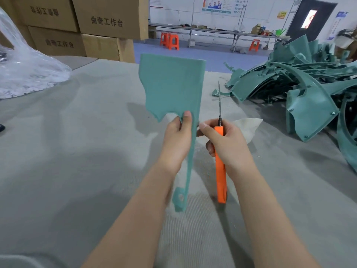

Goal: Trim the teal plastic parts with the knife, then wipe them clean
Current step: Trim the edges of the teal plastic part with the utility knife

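Over desk point(77, 151): left grip point(178, 136) pinches teal part point(172, 84), right grip point(226, 140) wrapped round knife point(221, 176), blade point(219, 101) pointing far. Blade may slip off plastic, nick left grip close by.

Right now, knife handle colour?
Orange; the knife in the right hand has a dark thin blade. Shows clearly in the head view.

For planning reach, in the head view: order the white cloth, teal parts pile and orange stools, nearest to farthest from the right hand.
1. White cloth: just behind the right hand.
2. Teal parts pile: farther right.
3. Orange stools: far back.
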The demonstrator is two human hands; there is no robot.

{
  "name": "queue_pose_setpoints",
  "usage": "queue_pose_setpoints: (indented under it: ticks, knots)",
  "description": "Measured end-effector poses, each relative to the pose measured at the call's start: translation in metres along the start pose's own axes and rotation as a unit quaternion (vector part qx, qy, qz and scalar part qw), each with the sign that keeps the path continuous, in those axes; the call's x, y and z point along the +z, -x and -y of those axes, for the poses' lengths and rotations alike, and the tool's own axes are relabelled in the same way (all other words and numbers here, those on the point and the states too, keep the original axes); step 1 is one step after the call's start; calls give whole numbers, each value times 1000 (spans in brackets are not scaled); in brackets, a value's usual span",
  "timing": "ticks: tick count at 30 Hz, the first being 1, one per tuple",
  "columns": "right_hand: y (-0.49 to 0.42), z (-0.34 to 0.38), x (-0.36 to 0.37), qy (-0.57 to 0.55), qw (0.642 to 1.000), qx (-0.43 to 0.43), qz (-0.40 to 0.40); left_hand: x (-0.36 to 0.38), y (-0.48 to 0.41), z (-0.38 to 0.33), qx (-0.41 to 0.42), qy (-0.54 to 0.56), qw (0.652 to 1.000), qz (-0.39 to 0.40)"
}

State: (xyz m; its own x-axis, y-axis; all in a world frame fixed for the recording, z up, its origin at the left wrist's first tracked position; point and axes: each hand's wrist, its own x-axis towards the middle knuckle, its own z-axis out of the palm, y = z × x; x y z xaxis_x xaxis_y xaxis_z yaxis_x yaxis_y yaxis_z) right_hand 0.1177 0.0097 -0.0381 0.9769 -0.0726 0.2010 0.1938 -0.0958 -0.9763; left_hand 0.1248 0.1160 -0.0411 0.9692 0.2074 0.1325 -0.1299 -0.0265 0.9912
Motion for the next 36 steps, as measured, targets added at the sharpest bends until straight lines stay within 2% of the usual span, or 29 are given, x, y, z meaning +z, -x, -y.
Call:
queue_pose_setpoints:
  ticks: [2,4,9,17,28,36]
  knots:
    - [-2,-4,-7,86,996,-15,-26,-8,-5,1,-13,24,999,-26]
    - [-4,-8,-12,151,987,-31,-47,-13,-9,-2,-40,112,993,-8]
    - [-1,-13,-6,272,957,-97,-17,-17,-9,-6,-67,195,978,26]
    - [4,-14,4,299,944,-131,46,-22,-8,-10,-61,236,968,49]
    - [7,-12,10,287,944,-137,88,-27,-12,-6,-112,302,947,-15]
    - [13,-9,16,263,947,-142,120,-31,-14,-4,-112,310,944,-10]
